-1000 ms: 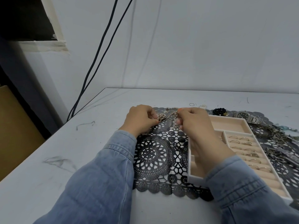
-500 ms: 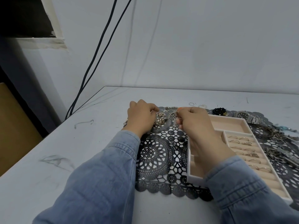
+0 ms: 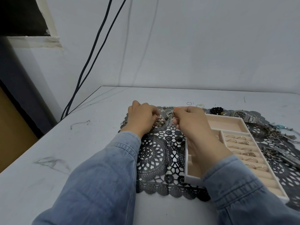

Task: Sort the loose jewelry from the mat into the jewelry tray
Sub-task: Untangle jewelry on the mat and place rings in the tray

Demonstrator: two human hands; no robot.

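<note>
The step in hand looks like untangling. Both hands work over the mat (image 3: 154, 153) by the far left corner of the jewelry tray (image 3: 186, 161). The left hand (image 3: 141, 118) has its fingers curled round a gold-toned clump (image 3: 159, 122) of tangled pieces, held low to the mat left of the tray. The right hand (image 3: 190, 122) pinches a silver chain (image 3: 170, 118) between thumb and fingertips, just off that same corner. Chain and clump meet between the hands; I cannot tell whether they are knotted together.

The next move probably calls for a slow, light pull to free the chain without dragging the clump along. After that comes a short carry to the right, over the tray's wall and into its large far compartment, which looks bare. The rolls on the tray's right side already hold rings (image 3: 240, 143).

The right forearm lies across the tray's left compartments, so the wrist should lift before it swings, or the sleeve may catch the rim. Past the tray's far side sit a black bead bracelet (image 3: 216, 110) and a watch (image 3: 240, 115), and right of the tray lies a heap of bangles (image 3: 267, 132), so both sides are crowded. Left of the tray the lace is open, and the desk (image 3: 81, 143) runs on well beyond it before its edge.
</note>
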